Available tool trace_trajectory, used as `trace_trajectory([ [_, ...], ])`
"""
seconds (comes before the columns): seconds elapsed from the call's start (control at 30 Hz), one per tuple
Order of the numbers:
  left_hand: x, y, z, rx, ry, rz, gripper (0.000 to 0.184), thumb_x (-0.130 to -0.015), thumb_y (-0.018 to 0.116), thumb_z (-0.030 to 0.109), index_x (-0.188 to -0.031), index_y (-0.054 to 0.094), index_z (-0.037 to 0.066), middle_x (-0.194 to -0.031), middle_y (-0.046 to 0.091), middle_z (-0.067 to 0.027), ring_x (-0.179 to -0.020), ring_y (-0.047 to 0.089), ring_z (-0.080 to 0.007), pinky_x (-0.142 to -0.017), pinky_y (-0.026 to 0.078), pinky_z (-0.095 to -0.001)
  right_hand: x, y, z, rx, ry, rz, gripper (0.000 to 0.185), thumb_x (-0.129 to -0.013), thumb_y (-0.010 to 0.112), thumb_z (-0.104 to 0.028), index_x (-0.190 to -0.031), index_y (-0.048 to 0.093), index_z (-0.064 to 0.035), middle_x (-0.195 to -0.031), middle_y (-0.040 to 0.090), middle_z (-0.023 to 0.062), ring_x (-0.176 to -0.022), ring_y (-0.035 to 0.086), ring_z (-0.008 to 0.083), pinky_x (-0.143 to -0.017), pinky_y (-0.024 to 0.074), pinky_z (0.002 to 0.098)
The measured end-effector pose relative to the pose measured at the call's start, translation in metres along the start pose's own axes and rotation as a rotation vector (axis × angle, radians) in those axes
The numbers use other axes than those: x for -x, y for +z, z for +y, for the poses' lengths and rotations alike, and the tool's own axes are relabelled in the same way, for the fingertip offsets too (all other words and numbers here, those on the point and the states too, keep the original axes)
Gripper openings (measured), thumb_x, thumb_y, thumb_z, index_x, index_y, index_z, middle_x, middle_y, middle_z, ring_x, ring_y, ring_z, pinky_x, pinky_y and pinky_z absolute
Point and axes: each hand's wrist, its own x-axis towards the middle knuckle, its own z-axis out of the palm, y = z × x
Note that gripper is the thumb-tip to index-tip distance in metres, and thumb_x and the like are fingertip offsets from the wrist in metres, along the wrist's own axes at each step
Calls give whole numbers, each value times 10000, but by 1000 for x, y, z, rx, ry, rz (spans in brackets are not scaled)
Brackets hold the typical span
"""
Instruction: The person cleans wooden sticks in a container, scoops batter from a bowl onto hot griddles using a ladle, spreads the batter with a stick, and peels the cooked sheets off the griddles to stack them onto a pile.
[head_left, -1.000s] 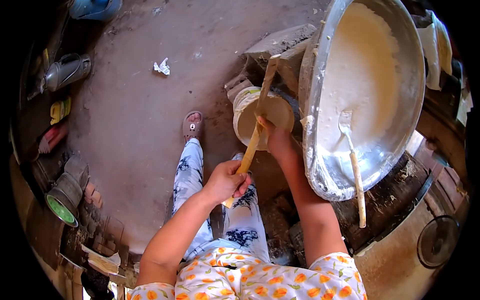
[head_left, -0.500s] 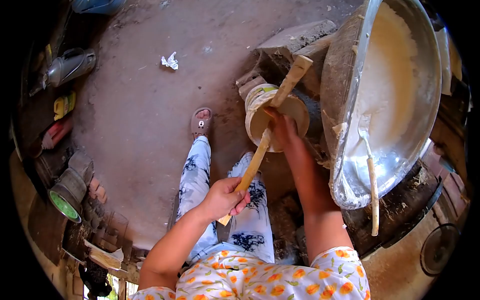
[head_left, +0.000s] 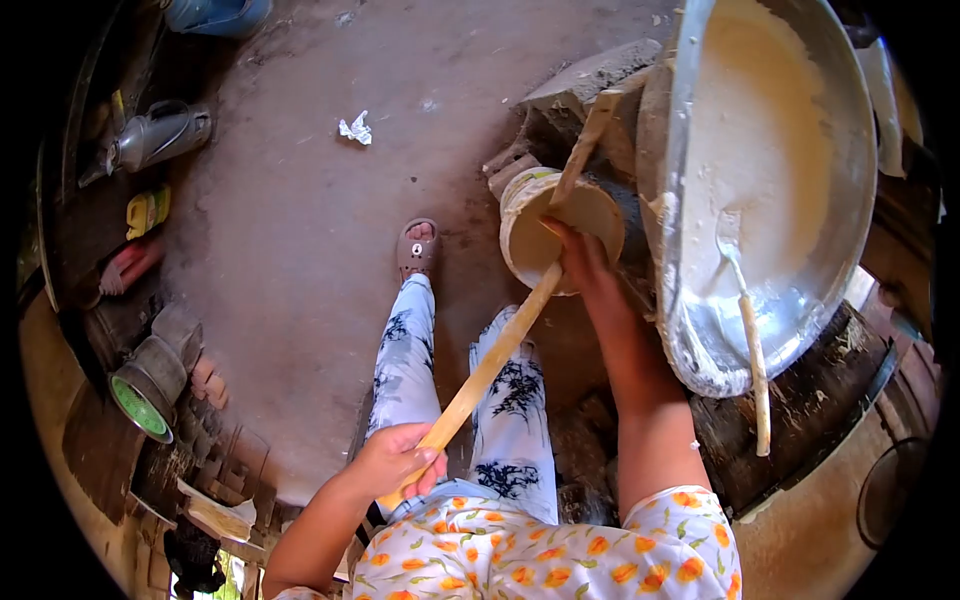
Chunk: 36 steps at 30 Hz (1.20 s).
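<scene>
A long flat wooden stick (head_left: 490, 365) slants across my legs, from my lap up over a white bucket (head_left: 522, 250). My left hand (head_left: 405, 462) is closed round its lower end, close to my waist. Farther up, my right hand (head_left: 583, 258) grips the stick over the bucket's mouth. The bucket has pale residue on its rim and inside wall. Beside it, at the right, stands a big metal basin (head_left: 680, 215) holding pale, creamy batter (head_left: 765, 140). A metal-headed tool with a wooden handle (head_left: 755, 370) leans in the basin, its head partly in the batter.
Stone blocks (head_left: 590, 75) lie behind the bucket. Crumpled white paper (head_left: 355, 128) is on the dirt floor. Along the left are a metal kettle (head_left: 160, 137), a yellow container (head_left: 148, 212) and a pot with a green inside (head_left: 142, 405). Dark wood (head_left: 800, 425) lies below the basin.
My left hand has moved down and left towards my waist with the stick's lower end, and more stick shows between my hands. My right hand stays over the bucket. The view has shifted slightly.
</scene>
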Motion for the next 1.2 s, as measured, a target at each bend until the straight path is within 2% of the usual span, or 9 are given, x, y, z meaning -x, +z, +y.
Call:
trace_trajectory([
  [0.13,30,0,-9,38,39,-3,182,-919,486,84,-1051,545,-26,-722,604,-70,-494,588,-125,-406,461,-225,27,-28,-11,376,-363,145,406,-800,485,58,-1185,572,-35,-1054,611,249,-968,609,373,-813,487,385],
  [0.2,41,0,-10,75,-15,73,171,-928,470,88,-1052,536,-11,-667,581,-64,-453,555,-116,-399,453,-232,48,-35,-47,481,-57,181,386,-800,498,18,-1183,550,9,-1054,603,269,-977,595,401,-831,482,384],
  [0.37,62,-5,-18,187,93,-56,248,-894,532,96,-1093,518,-51,-611,527,-59,-356,492,-123,-321,400,-232,33,-34,60,466,-325,547,467,-789,540,-103,-1253,525,-54,-1193,558,234,-1123,519,377,-990,373,437],
  [0.67,83,-1,-29,559,139,-235,357,-873,537,118,-1149,483,-101,-534,392,-6,-313,370,-85,-295,322,-216,117,-52,-98,727,-127,507,575,-737,594,-218,-1294,500,-113,-1268,517,189,-1179,470,376,-1028,350,442],
  [0.73,87,0,-28,602,161,-278,371,-882,510,117,-1176,470,-107,-535,375,2,-319,359,-76,-302,314,-213,138,-59,-133,729,-217,436,447,-948,410,-371,-1312,486,-122,-1305,526,97,-1218,477,244,-1036,352,380],
  [0.87,99,-3,-27,681,142,-382,449,-894,458,170,-1234,422,-121,-548,378,-4,-343,381,-82,-311,336,-213,141,-57,-94,711,-296,480,515,-752,564,-201,-1258,522,-114,-1210,556,182,-1154,492,361,-992,381,434],
  [0.97,112,-5,-26,709,153,-458,475,-894,429,192,-1251,403,-121,-587,400,-14,-364,395,-86,-313,343,-212,163,-50,-71,875,-168,474,446,-771,537,-143,-1215,562,-110,-1167,589,172,-1097,539,353,-944,421,427],
  [1.13,145,-13,-18,606,144,-501,483,-870,427,189,-1251,411,-107,-659,435,-27,-411,427,-98,-332,368,-220,238,-33,-103,250,245,177,377,-789,526,-90,-1152,627,-112,-1096,640,154,-1025,601,316,-895,473,384],
  [1.2,153,-15,-12,470,268,-368,463,-846,447,192,-1224,451,-76,-694,453,-35,-468,470,-133,-384,421,-255,261,-17,-94,163,55,216,321,-786,550,-103,-1087,663,-97,-1074,651,148,-1008,615,303,-896,482,361],
])
